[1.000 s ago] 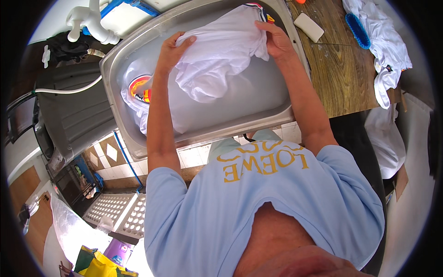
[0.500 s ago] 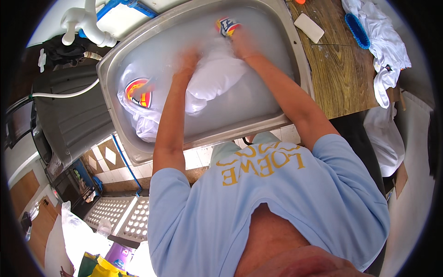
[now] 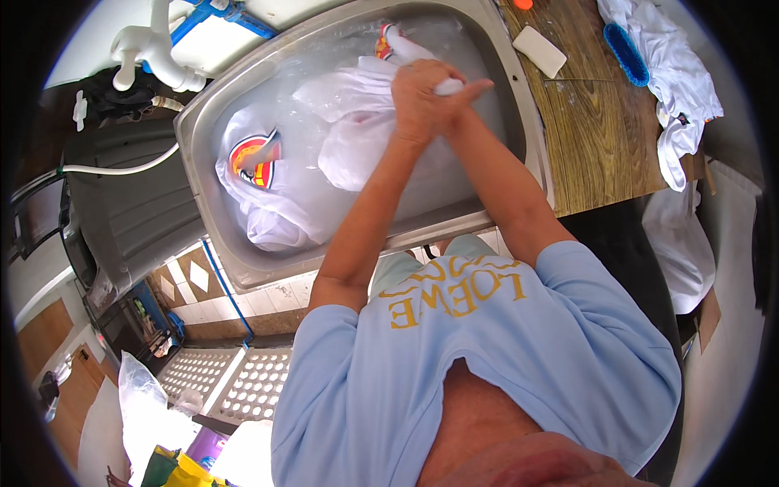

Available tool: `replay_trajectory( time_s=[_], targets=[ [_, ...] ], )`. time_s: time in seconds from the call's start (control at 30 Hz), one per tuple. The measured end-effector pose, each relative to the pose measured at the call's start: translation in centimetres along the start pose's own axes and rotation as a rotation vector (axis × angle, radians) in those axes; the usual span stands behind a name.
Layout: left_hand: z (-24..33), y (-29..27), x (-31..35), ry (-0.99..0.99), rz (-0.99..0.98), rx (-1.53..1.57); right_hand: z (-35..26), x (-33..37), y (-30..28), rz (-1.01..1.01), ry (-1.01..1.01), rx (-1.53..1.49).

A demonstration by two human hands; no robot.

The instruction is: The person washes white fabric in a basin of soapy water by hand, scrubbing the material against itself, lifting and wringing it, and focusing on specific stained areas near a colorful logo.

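Fingers curl together on the left hand (image 3: 416, 96); those of the right hand (image 3: 459, 102) are too hidden to tell. The sink (image 3: 203, 174) holds the gripped white garment (image 3: 350, 154) at its middle and, along its left wall, a second white garment (image 3: 276, 221). Gripping a thick fold low over the sink should limit slipping and splashing.

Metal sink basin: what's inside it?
Cloudy water, white cloth bunched at the hands, and more white cloth with red-and-yellow trim at left. The water hides the bottom of the basin; whether the cloths join underneath can't be seen.
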State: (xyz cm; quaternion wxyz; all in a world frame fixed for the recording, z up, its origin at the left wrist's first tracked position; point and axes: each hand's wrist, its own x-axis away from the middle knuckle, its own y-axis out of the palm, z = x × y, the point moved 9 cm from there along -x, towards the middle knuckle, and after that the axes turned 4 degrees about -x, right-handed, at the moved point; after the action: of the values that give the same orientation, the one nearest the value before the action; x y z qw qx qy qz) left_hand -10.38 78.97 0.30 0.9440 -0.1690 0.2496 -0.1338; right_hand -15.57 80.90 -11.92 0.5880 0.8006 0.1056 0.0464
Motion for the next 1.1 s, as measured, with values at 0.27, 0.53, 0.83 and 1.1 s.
replay_trajectory(
  time_s=[0.27, 0.53, 0.83, 1.1],
  targets=[
    [-7.6, -5.2, -4.1, -0.156, 0.265, -0.301, 0.8, 1.0, -0.5, 0.663, 0.007, 0.121],
    [-10.5, -5.6, -2.4, -0.085, 0.271, -0.390, 0.4, 1.7, -0.1, 0.563, 0.007, 0.075],
    [-11.8, -14.3, 1.4, -0.371, 0.004, -0.198, -5.7, 1.9, 3.4, 0.316, 0.097, 0.073],
    [-12.5, -14.0, 3.3, -0.471, -0.027, 0.324, -7.8, 2.6, 1.8, 0.298, -0.021, 0.140]
  ],
)
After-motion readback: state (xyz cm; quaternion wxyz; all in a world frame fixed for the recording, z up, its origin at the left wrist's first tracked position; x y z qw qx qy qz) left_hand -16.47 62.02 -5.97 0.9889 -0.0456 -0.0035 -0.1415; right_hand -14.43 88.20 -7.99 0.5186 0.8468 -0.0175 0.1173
